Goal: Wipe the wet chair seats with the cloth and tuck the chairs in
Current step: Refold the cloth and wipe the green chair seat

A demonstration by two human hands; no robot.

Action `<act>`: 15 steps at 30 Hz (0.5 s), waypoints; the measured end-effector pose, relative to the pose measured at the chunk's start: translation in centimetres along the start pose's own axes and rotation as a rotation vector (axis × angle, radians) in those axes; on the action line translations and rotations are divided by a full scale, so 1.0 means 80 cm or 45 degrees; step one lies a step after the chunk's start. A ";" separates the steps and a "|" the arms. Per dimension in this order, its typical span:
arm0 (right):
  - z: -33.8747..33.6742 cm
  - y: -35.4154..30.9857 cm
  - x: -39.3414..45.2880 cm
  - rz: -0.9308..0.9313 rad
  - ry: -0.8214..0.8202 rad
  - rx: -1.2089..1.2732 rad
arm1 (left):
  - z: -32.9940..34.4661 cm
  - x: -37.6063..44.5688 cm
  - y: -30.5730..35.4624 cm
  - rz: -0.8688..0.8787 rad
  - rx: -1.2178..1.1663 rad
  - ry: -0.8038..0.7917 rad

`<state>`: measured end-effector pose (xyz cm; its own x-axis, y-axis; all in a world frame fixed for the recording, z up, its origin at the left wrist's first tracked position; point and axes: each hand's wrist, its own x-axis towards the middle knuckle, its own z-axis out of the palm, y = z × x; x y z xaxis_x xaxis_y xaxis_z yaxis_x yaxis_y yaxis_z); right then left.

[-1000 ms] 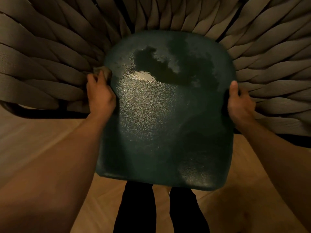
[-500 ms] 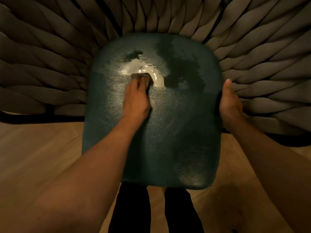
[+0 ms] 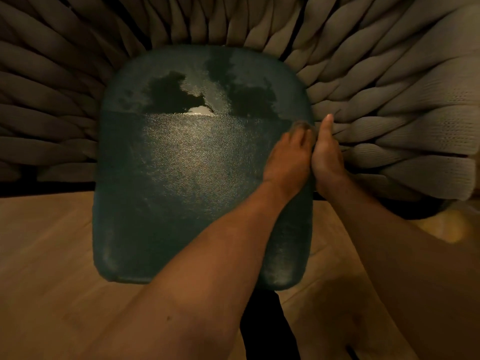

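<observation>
seat (image 3: 181, 162): pebbled leatherette, wet gloss | backrest (image 3: 389, 105): knit rope, matt | floor (image 3: 52, 255): wood

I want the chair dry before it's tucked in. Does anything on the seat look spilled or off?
Yes. Dark, glossy patches of water lie across the far part of the seat. The left hand presses the cloth at the seat's right edge, beside the right hand, away from the patches.
</observation>
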<state>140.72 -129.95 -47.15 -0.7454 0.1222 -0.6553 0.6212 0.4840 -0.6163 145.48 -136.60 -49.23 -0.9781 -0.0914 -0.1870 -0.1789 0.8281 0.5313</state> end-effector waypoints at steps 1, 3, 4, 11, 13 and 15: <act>0.000 0.001 0.003 0.003 -0.004 -0.004 | 0.003 0.001 0.006 0.036 -0.027 -0.013; -0.002 -0.001 0.003 -0.004 -0.004 -0.002 | 0.001 0.000 0.009 0.084 -0.028 -0.030; -0.003 0.001 0.006 -0.017 -0.009 -0.030 | -0.001 0.000 0.008 0.093 0.005 -0.040; -0.008 -0.015 -0.013 -0.198 0.014 -0.284 | -0.017 -0.010 -0.019 0.139 0.328 -0.003; -0.005 -0.019 -0.008 -0.249 0.027 -0.393 | -0.027 -0.017 -0.041 0.115 0.389 0.070; 0.002 -0.026 -0.003 -0.301 0.008 -0.436 | -0.041 -0.023 -0.061 0.017 0.426 0.072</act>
<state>139.64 -131.12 -45.75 -0.8599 -0.0220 -0.5101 0.3175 0.7594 -0.5679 147.85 -142.31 -48.79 -0.9861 -0.1023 -0.1307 -0.1306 0.9643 0.2306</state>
